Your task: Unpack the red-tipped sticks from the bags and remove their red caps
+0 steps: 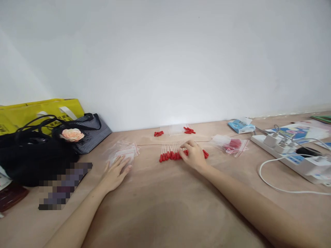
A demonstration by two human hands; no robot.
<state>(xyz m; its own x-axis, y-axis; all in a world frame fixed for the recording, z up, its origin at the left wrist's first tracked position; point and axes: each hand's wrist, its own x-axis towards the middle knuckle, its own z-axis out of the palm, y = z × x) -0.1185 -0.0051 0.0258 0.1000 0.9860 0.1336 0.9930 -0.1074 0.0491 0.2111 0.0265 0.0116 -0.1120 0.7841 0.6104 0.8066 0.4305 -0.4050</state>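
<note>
My left hand [117, 174] lies flat with its fingers spread, pressing on a stack of clear zip-lock bags [129, 151] with red seal lines. In front of me, a row of thin pale sticks with red ends [169, 155] lies side by side, red ends toward me. Over the right part of that row my right hand [193, 155] is bent, its thumb and fingers drawn together among the red ends. Whatever its fingertips grip is hidden. More red ends [205, 154] show just right of this hand.
Farther back are loose red pieces [158, 133] and a clear bag [178, 130] beside other red pieces [189, 130]. Right: a filled zip-lock bag [230, 144], tissue pack [241, 125] and power strip [292, 156] with cables. Left: a black bag [38, 158] and pixelated phone-like object [66, 186].
</note>
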